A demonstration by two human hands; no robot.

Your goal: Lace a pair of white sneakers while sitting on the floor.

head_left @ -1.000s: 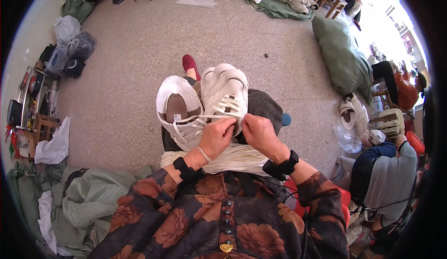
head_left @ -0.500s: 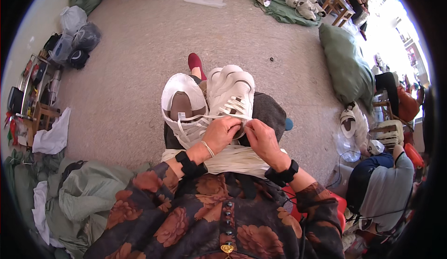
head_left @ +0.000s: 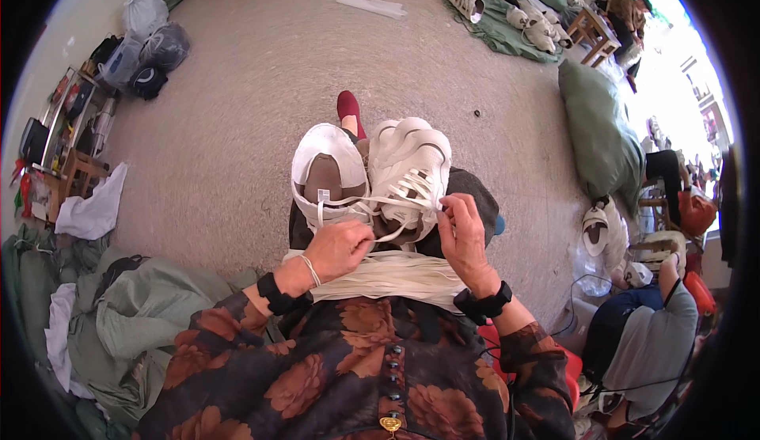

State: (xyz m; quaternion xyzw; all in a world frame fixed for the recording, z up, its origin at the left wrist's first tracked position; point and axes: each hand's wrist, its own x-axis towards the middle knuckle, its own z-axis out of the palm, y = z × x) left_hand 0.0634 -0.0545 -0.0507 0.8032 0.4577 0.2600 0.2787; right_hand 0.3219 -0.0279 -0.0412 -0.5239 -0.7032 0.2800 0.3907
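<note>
On my lap rest white sneakers, toes pointing away from me. The right sneaker (head_left: 412,159) has a cream shoelace (head_left: 389,239) threaded through its upper eyelets, with a loose length near its opening. My left hand (head_left: 340,248) is closed in a pinch on that loose length, left of the opening. At the sneaker's right edge, my right hand (head_left: 464,234) has thumb and fingers pinched together by the lace holes; what they grip is too small to make out. The left sneaker (head_left: 328,163) shows a brown insole. Below both hands lies a bundle of cream laces (head_left: 388,275).
Green cloth (head_left: 158,313) is heaped at the left. A stuffed green sack (head_left: 598,135) lies on the right, with another white shoe (head_left: 595,230) below it. A seated person in grey (head_left: 653,345) is close on my right. More shoes (head_left: 538,28) lie on a far green sheet.
My hands have moved apart: the left to the lower left, drawing out lace, the right to the sneaker's right edge. The whole view has shifted slightly.
</note>
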